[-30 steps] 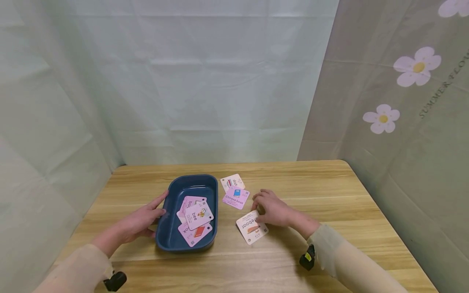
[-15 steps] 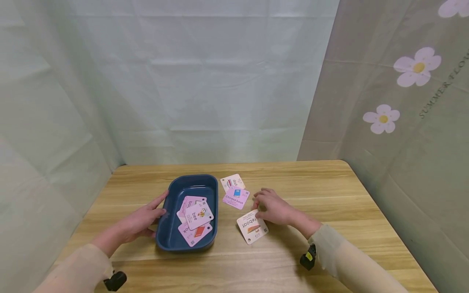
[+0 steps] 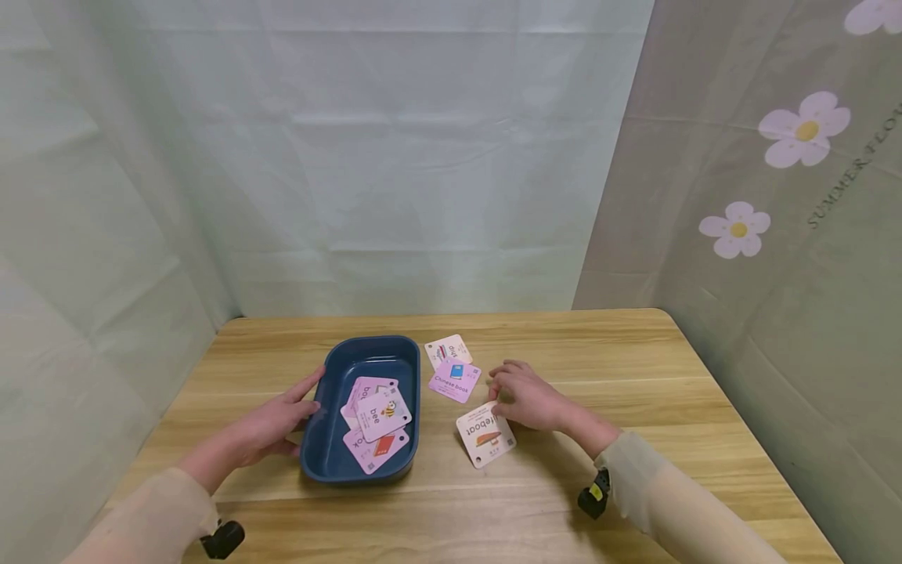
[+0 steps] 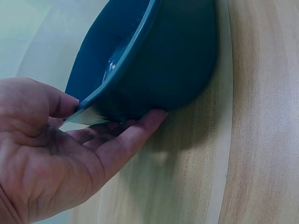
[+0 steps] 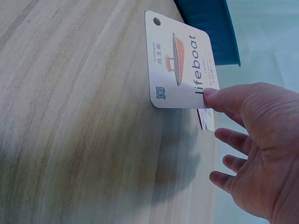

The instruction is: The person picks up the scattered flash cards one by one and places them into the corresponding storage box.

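Observation:
My right hand [image 3: 528,398] pinches the top corner of a white "lifeboat" flash card [image 3: 486,435], thumb on its printed face; in the right wrist view the card [image 5: 180,63] tilts up over its shadow. My left hand [image 3: 271,427] touches the left side of a deep blue plastic tray [image 3: 307,454]. In the left wrist view its thumb is at the rim and its fingers [image 4: 135,135] lie fairly straight along the outer wall. Inside the tray are several overlapping flash cards, a "bee" card [image 3: 383,415] on top.
A pink "Chinese book" card [image 3: 454,381] partly covers a "ship" card [image 3: 447,350] on the wooden table [image 3: 564,337], just right of the tray. Pale curtains [image 3: 423,157] hang behind and at both sides.
The lifeboat card has shifted very slightly in my right hand, and more of its printed word shows beside the thumb. My left hand and the tray stay put.

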{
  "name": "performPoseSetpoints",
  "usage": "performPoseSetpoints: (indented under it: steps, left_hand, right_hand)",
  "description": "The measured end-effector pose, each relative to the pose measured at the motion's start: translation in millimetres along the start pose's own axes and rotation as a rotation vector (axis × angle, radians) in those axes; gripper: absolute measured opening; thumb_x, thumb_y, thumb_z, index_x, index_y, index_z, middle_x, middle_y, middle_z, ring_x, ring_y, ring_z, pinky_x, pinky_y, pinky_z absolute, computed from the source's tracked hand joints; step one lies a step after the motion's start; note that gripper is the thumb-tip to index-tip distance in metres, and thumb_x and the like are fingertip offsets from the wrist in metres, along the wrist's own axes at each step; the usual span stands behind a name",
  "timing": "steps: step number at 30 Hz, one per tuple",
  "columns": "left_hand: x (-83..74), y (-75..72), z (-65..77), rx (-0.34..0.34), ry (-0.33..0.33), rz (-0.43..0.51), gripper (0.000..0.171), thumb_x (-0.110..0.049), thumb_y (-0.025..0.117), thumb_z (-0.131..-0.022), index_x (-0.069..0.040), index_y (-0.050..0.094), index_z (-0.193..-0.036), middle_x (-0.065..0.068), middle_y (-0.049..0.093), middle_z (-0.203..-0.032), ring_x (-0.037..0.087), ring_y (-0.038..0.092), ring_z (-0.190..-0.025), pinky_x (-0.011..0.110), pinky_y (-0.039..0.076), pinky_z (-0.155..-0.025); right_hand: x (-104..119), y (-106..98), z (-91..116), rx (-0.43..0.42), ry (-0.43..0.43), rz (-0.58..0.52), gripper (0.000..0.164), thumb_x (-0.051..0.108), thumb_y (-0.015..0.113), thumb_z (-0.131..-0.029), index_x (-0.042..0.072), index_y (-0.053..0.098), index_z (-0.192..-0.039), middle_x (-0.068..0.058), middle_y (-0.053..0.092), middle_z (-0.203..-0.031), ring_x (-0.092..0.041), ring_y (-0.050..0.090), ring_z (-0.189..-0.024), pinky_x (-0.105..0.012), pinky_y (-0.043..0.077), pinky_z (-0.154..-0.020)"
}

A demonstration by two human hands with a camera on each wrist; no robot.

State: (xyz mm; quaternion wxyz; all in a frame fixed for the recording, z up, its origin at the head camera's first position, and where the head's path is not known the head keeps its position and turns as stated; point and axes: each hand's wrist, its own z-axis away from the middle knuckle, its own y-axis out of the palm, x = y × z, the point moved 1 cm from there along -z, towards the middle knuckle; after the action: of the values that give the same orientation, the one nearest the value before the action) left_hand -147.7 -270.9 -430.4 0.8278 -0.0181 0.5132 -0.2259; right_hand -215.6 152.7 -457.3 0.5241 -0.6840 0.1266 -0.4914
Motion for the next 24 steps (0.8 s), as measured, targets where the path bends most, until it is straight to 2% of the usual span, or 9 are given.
performPoseSetpoints:
  steps: [10,24]
  left_hand:
    - [-1.5,-0.5,0.3,0.003,0.003,0.003,0.071,-0.019,0.039,-0.11,-0.031,-0.003,-0.165,0.038,0.01,-0.161,0.048,0.049,-0.127,0.049,0.057,-0.076]
    - [-0.2,0.4,-0.1,0.0,-0.009,-0.002,0.071,-0.018,0.039,-0.11,-0.032,-0.003,-0.165,0.037,0.008,-0.161,0.054,0.04,-0.135,0.052,0.058,-0.08]
  right_hand:
    - [0.5,-6.0,0.4,-0.009,0.003,-0.011,0.016,0.019,0.077,-0.091,0.023,0.062,-0.089,-0.015,0.053,-0.147,-0.045,0.025,-0.148,-0.061,0.019,-0.118]
    - [-4.0,-15.6,6.0,0.022,-0.011,-0.07,0.017,0.023,0.077,-0.089,0.027,0.061,-0.088,-0.014,0.048,-0.153,-0.047,0.019,-0.15,-0.066,0.016,-0.116]
